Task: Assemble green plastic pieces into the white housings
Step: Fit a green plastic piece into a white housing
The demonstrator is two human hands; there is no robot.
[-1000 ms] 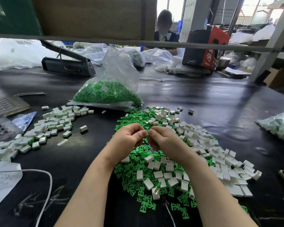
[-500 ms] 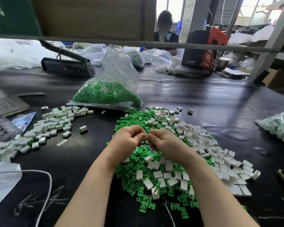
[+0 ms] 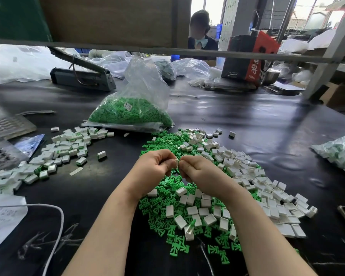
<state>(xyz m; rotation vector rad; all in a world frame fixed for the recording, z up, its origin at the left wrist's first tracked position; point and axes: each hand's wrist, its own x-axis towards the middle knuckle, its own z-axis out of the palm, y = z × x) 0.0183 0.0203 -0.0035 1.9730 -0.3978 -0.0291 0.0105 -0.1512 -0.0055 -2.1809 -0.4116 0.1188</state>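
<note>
My left hand point(image 3: 154, 169) and my right hand point(image 3: 202, 174) meet fingertip to fingertip above the middle of the table. Between them they pinch one small white housing point(image 3: 176, 162); only its edge shows, and any green piece in it is hidden by my fingers. Under my hands lies a heap of loose green plastic pieces point(image 3: 167, 204) mixed with empty white housings point(image 3: 247, 176), which spread to the right. A separate pile of housings with green showing in them point(image 3: 68, 148) lies at the left.
A clear bag of green pieces point(image 3: 130, 112) stands behind the heap. A bag sealer point(image 3: 82, 74) sits at the back left, a red box point(image 3: 249, 56) at the back right, another bag point(image 3: 341, 154) at the right edge. A white cable point(image 3: 54, 226) and paper lie near left. A person sits opposite.
My hands have stayed together over the heap with only small finger movements; the white housing's edge now shows between my fingertips.
</note>
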